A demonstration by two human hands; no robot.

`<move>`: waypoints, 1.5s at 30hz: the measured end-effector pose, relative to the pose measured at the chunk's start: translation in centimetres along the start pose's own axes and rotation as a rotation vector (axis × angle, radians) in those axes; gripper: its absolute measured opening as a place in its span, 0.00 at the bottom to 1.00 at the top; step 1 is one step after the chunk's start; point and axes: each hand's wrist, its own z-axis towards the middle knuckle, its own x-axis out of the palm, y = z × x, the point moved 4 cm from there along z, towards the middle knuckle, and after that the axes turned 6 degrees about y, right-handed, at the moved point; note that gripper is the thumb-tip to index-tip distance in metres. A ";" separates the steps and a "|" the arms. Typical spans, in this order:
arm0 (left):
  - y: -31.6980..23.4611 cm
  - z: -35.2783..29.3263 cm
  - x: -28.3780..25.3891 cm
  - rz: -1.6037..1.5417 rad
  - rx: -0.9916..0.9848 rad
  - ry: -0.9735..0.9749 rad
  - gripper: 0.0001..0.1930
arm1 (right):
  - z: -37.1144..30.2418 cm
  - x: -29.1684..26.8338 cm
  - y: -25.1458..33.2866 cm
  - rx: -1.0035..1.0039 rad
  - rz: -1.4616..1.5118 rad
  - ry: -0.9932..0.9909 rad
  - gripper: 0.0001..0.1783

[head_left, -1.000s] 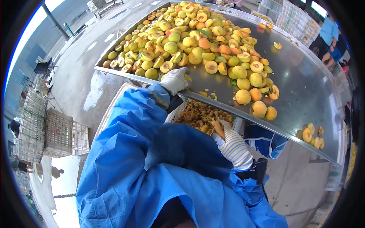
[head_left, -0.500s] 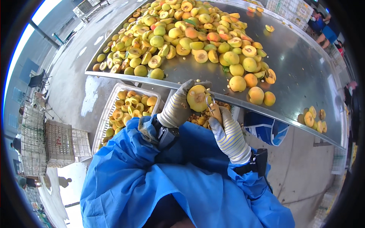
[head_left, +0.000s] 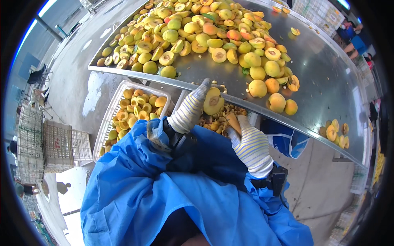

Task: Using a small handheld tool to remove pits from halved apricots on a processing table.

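Note:
My left hand [head_left: 189,110], in a striped knit glove, grips a halved yellow peach [head_left: 213,102] by its edge just over the table's front rim. The cut face is turned up, and a brownish core area shows in its middle. My right hand [head_left: 251,146], gloved alike, is closed round the wooden handle of a pitting tool [head_left: 233,122], low and to the right of the peach half. The tool's metal end is hard to make out now. Below both hands lies a heap of small brownish pits or scraps [head_left: 218,121], partly hidden by the gloves.
A metal table [head_left: 318,67] carries a large pile of peaches [head_left: 176,35], many halved. Several halves [head_left: 337,133] lie at its right end. At my left stands a white crate [head_left: 108,117] of hollowed halves. A blue bag [head_left: 290,141] hangs right; stacked crates [head_left: 59,145] stand far left.
The right hand has drawn down and away from the peach half with the tool, whose looped metal end was at the fruit's edge. My left hand has tilted the half slightly more upright.

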 end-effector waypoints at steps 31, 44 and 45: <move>8.0 3.8 0.0 -0.691 -0.018 0.205 0.26 | 1.3 2.6 -0.1 0.445 1.148 -0.004 0.22; 3.5 0.7 1.1 -0.443 -0.052 0.147 0.31 | 0.7 1.7 1.3 -0.048 -0.097 -0.013 0.19; 3.4 0.6 1.3 -0.442 -0.054 0.146 0.31 | 0.6 1.6 1.4 -0.046 -0.095 -0.013 0.19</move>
